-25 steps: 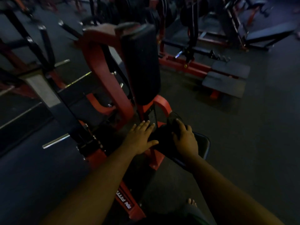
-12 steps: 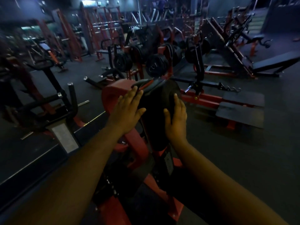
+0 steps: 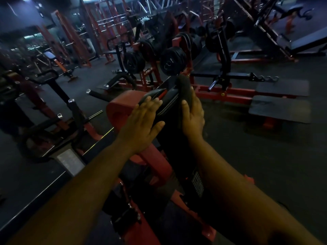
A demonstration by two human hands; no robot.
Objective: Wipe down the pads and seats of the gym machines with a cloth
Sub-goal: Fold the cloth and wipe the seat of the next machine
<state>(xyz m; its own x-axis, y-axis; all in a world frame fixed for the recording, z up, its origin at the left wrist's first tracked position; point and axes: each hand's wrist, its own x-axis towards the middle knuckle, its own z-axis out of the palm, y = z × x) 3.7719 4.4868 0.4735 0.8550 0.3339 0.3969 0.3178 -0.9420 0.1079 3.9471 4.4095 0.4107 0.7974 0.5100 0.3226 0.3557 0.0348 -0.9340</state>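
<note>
Now the dark cloth [image 3: 184,96] drapes the upright black pad [image 3: 170,124], gripped by the right hand [image 3: 193,117]; at nine o'clock (fingers straight) the left hand [image 3: 141,124] presses the pad's side.

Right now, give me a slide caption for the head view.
Left hand flat against the pad while the right hand presses a dark cloth over its top.

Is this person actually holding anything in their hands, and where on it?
The right hand grips a dark cloth near its lower part, against the pad. The left hand lies flat, holding nothing.
</note>
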